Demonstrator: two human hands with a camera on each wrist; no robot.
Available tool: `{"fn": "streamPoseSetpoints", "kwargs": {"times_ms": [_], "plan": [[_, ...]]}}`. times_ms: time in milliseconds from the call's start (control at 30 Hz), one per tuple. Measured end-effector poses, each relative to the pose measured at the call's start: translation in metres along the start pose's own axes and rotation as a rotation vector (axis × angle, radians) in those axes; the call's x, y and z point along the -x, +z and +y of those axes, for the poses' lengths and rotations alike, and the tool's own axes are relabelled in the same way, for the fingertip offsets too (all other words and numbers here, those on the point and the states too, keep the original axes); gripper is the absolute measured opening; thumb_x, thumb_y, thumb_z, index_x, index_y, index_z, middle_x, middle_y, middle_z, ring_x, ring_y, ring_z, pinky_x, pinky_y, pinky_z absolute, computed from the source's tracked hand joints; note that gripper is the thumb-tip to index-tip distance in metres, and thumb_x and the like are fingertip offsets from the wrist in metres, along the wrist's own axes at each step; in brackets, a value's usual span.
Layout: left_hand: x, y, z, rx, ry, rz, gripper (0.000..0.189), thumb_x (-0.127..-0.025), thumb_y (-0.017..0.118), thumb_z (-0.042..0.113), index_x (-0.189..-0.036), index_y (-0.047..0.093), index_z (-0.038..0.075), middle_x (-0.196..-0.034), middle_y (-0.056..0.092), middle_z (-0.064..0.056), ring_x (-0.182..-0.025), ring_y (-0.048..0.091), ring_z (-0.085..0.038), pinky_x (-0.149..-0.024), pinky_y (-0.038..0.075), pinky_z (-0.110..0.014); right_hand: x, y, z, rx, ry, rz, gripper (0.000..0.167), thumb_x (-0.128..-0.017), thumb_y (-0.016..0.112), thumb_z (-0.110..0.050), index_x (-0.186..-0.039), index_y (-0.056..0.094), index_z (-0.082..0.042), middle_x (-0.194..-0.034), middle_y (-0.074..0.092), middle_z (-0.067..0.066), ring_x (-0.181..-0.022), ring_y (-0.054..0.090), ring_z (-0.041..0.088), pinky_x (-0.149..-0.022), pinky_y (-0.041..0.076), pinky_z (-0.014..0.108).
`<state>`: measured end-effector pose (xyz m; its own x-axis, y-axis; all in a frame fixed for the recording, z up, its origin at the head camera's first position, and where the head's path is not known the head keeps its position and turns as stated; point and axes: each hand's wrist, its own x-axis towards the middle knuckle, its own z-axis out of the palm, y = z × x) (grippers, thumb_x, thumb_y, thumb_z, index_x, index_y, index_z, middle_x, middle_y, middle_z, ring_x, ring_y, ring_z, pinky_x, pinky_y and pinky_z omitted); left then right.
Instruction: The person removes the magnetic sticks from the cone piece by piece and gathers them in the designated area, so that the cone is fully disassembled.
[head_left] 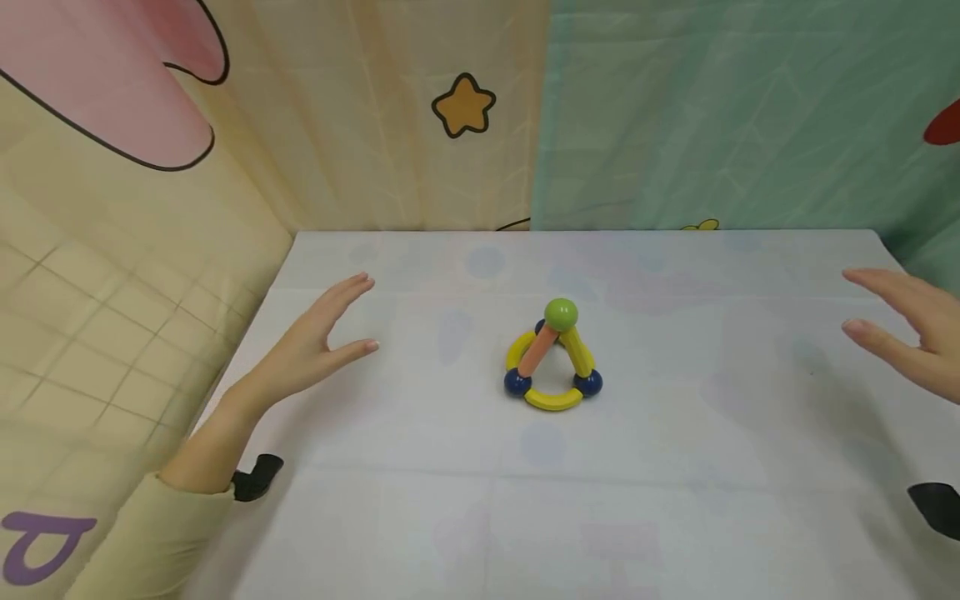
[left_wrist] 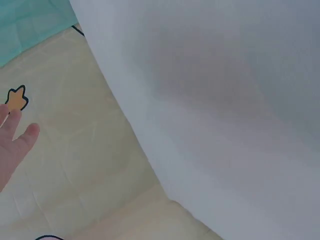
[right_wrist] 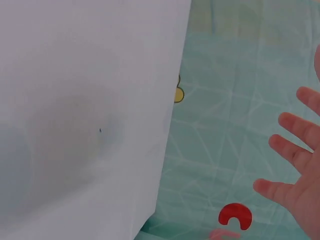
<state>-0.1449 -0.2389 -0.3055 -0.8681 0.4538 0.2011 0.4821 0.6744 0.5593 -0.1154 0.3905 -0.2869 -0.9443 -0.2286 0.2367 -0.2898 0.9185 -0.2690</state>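
Near the middle of the table stands a small pyramid of toy balls and rods. A green ball tops it, held up by an orange rod and a yellow-green rod. Dark blue balls joined by curved yellow pieces form its ring-shaped base. Well to the left of it, my left hand hovers over the table with fingers extended and thumb apart, holding nothing. On the far right, my right hand is held the same way, partly cut off by the frame edge. Spread fingers show in the right wrist view.
A white cloth covers the table. Behind it hangs a cream and green curtain with a printed star. Black wrist straps or mounts sit at both wrists.
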Motion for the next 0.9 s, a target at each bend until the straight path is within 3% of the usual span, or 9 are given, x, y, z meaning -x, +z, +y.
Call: {"fn": "streamPoseSetpoints", "kwargs": {"times_ms": [133,167,267,333,400,500,667,900], "plan": [[-0.009,0.011,0.01,0.145,0.005,0.003,0.068,-0.086,0.068,0.02,-0.144,0.032,0.017,-0.146,0.033,-0.001,-0.135,0.028,-0.022,-0.105,0.027,-0.048,-0.005,0.0,-0.017,-0.107,0.035,-0.038,0.061,-0.093,0.058,-0.019,-0.142,0.029,0.003,-0.137,0.031,0.036,-0.12,0.027,0.05,-0.098,0.013,0.069],[-0.012,0.014,0.012,0.177,0.007,-0.005,0.067,-0.087,0.068,0.02,-0.144,0.033,0.017,-0.145,0.034,0.0,-0.134,0.029,-0.022,-0.104,0.028,-0.046,-0.005,0.0,-0.021,-0.12,0.04,-0.036,0.061,-0.092,0.059,-0.018,-0.142,0.031,0.002,-0.136,0.033,0.035,-0.119,0.03,0.043,-0.1,0.014,0.067],[-0.021,0.025,0.017,0.267,0.013,-0.04,0.064,-0.087,0.067,0.02,-0.143,0.035,0.019,-0.143,0.037,0.001,-0.133,0.031,-0.021,-0.104,0.029,-0.044,-0.007,0.0,-0.033,-0.146,0.029,-0.004,0.058,-0.09,0.063,-0.018,-0.14,0.038,-0.004,-0.137,0.041,0.024,-0.119,0.034,0.012,-0.111,0.018,0.031],[-0.026,0.031,0.021,0.309,0.014,-0.061,0.064,-0.087,0.068,0.019,-0.142,0.036,0.018,-0.143,0.037,0.0,-0.132,0.032,-0.022,-0.104,0.03,-0.044,-0.009,0.001,-0.042,-0.194,0.007,0.024,0.056,-0.087,0.066,-0.016,-0.138,0.044,-0.009,-0.137,0.046,0.002,-0.112,0.033,-0.007,-0.099,0.019,0.007],[-0.032,0.036,0.026,0.348,0.012,-0.074,0.064,-0.086,0.068,0.02,-0.142,0.037,0.017,-0.143,0.038,-0.001,-0.131,0.034,-0.021,-0.104,0.031,-0.043,-0.012,0.002,-0.051,-0.247,-0.013,0.046,0.054,-0.085,0.069,-0.013,-0.135,0.049,-0.013,-0.13,0.047,-0.016,-0.105,0.032,-0.016,-0.082,0.021,-0.003],[-0.041,0.043,0.032,0.4,0.012,-0.092,0.064,-0.086,0.069,0.021,-0.141,0.038,0.015,-0.143,0.038,-0.002,-0.13,0.036,-0.021,-0.103,0.033,-0.042,-0.019,0.004,-0.065,-0.313,-0.081,0.079,0.053,-0.08,0.072,-0.005,-0.129,0.056,-0.015,-0.119,0.048,-0.028,-0.105,0.04,-0.012,-0.081,0.027,-0.001],[-0.058,0.054,0.045,0.458,0.017,-0.147,0.064,-0.085,0.07,0.025,-0.14,0.04,0.017,-0.141,0.04,0.003,-0.128,0.038,-0.015,-0.103,0.034,-0.041,-0.031,0.01,-0.087,-0.326,-0.243,0.119,0.056,-0.07,0.076,0.007,-0.122,0.061,-0.011,-0.115,0.056,-0.018,-0.1,0.05,-0.005,-0.084,0.034,0.003],[-0.081,0.078,0.062,0.507,0.067,-0.24,0.063,-0.085,0.069,0.024,-0.14,0.04,0.016,-0.141,0.041,0.006,-0.13,0.037,-0.018,-0.104,0.032,-0.044,-0.045,0.021,-0.114,-0.373,-0.401,0.091,0.058,-0.065,0.077,0.011,-0.119,0.062,-0.007,-0.113,0.058,-0.017,-0.098,0.054,0.0,-0.086,0.038,0.006]]}}
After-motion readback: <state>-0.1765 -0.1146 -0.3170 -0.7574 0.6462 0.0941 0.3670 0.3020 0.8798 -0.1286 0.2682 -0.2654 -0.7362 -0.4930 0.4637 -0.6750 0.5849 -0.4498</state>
